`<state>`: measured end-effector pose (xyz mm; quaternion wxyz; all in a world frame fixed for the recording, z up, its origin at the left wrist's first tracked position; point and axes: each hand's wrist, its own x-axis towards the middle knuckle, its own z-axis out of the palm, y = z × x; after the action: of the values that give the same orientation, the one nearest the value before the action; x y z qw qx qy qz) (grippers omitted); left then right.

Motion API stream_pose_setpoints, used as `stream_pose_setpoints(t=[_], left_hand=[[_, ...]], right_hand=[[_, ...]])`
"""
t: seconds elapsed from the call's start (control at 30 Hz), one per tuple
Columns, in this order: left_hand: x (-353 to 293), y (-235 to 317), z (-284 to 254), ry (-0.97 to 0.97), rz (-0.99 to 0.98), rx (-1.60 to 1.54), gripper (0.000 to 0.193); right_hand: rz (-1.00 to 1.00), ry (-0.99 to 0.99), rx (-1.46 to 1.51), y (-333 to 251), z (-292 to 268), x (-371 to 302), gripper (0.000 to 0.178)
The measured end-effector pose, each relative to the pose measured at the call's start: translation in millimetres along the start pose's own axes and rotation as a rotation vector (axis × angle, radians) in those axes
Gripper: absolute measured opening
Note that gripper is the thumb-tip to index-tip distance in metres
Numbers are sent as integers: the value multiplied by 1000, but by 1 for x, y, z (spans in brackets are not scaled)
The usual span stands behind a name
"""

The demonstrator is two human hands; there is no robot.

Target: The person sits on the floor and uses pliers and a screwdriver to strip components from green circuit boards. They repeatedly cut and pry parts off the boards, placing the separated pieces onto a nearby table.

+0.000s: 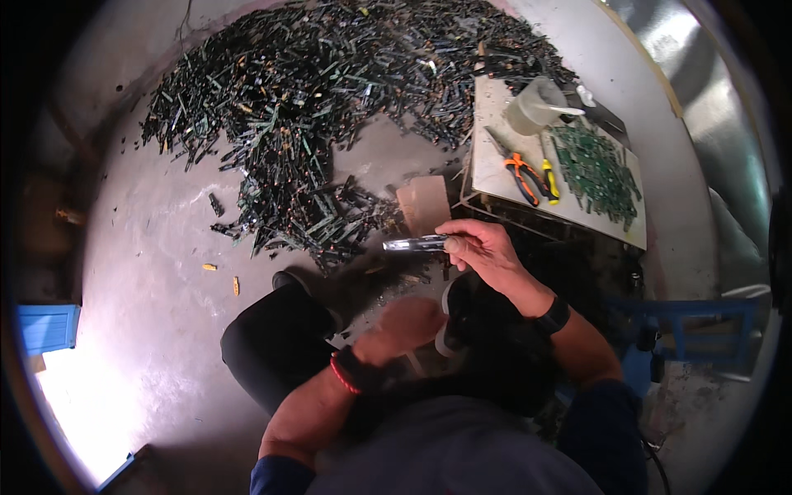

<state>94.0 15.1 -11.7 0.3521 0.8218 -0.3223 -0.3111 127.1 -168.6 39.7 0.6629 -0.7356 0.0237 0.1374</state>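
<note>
In my right hand [487,254] is a slim, glossy dark strip with a silvery end [408,245], pinched between thumb and fingers and pointing left. Its exact kind does not show. Below it, my left hand [404,324] is over my lap near my shoe, apart from the strip. Motion blurs its fingers, so whether it holds anything is unclear. Just beyond the strip stands a piece of brown cardboard [423,205]. Small dark strips and scraps lie on the floor under my hands.
A large heap of dark strips [280,124] spreads over the floor ahead. At right, a low white table [495,169] bears orange-handled pliers [521,175], a yellow-and-black screwdriver [549,177], a cloudy plastic jug [532,109] and green circuit boards [596,172]. A blue crate [48,327] is far left.
</note>
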Motion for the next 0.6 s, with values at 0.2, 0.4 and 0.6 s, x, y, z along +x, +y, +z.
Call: stream_pose_setpoints(t=[0.2, 0.4, 0.6], left_hand=[[9, -57, 28, 235, -95, -132, 39], [-12, -39, 14, 137, -242, -579, 47], [-24, -6, 23, 174, -130, -1022, 52]], right_hand=[[-63, 14, 14, -11, -15, -48, 28], [-8, -132, 23, -7, -19, -66, 31], [47, -172, 21, 8, -21, -69, 34]])
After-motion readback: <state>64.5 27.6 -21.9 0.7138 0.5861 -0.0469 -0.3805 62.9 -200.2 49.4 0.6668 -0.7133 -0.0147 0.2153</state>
